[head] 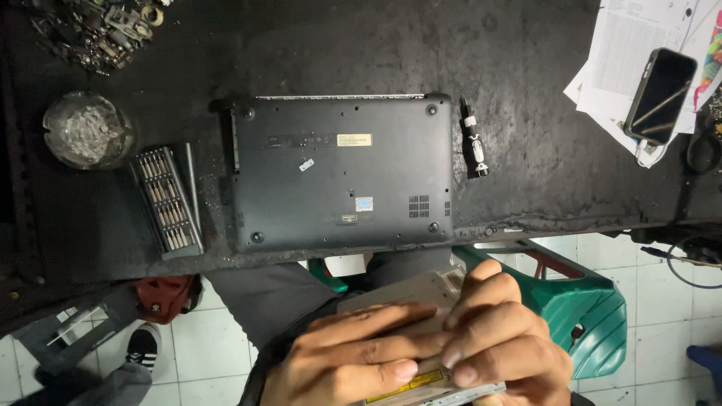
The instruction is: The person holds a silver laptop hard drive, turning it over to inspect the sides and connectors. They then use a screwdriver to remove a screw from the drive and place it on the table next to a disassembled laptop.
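A: Both hands — left (pixel 342 361), right (pixel 500 338) — are gripping the drive (pixel 421 297), just below the laptop (pixel 342 171).
B: Laptop is lying base-up; driver (pixel 474 146) is resting just right of it — handy for screws, probably.

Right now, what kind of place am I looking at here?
Probably an electronics repair bench: a laptop lies bottom-up on a worn black table, beside a rack of screwdriver bits and a small screwdriver.
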